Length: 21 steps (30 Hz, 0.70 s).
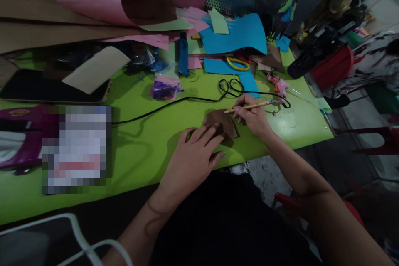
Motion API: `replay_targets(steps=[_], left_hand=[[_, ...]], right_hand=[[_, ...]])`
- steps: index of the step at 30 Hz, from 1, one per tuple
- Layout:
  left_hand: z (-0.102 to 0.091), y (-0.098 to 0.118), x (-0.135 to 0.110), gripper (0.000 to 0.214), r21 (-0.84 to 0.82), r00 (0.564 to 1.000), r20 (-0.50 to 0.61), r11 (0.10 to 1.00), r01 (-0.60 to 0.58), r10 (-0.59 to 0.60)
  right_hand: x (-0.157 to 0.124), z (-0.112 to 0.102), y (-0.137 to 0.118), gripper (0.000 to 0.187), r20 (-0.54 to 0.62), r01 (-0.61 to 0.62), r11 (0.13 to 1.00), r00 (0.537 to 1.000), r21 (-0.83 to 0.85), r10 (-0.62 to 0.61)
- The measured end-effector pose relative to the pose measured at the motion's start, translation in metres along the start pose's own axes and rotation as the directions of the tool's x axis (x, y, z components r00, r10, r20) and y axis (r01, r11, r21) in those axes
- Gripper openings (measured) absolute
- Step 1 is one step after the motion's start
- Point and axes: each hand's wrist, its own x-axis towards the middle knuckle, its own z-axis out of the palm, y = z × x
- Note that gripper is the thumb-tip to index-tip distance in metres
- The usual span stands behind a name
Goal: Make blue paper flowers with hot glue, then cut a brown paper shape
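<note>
My left hand (195, 156) lies flat with fingers spread on the green table (140, 149), its fingertips pressing the left edge of a small brown paper piece (226, 121). My right hand (252, 116) is closed in a writing grip on a yellow pencil (254, 106), whose tip rests on the upper edge of the brown piece. The pencil's far end points right, toward a pink glue gun (278, 84).
A black cord (187, 99) runs across the table to the glue gun. Blue paper (237, 35), pink sheets (102, 0), yellow-handled scissors (238, 64) and a purple bag (165, 87) crowd the back. A phone (40, 87) lies at left. Red stools stand at right.
</note>
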Motion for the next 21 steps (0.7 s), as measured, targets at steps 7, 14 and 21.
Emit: replay_targets(steps=[7,14,21], left_hand=[[0.001,0.0,0.0,0.038,-0.022,1.0,-0.014,1.0,0.006,-0.007],[0.001,0.0,0.001,0.038,0.013,1.0,0.005,1.0,-0.003,0.003],[0.001,0.001,0.0,0.04,0.011,1.0,0.004,1.0,-0.001,0.001]], right_hand=[[-0.007,-0.003,-0.004,0.027,0.013,-0.054,0.998,0.998,-0.018,0.054],[-0.021,-0.007,-0.008,0.019,0.021,-0.099,0.994,0.995,-0.054,0.1],[-0.034,-0.009,-0.01,0.014,0.061,-0.08,0.996,0.995,-0.049,0.083]])
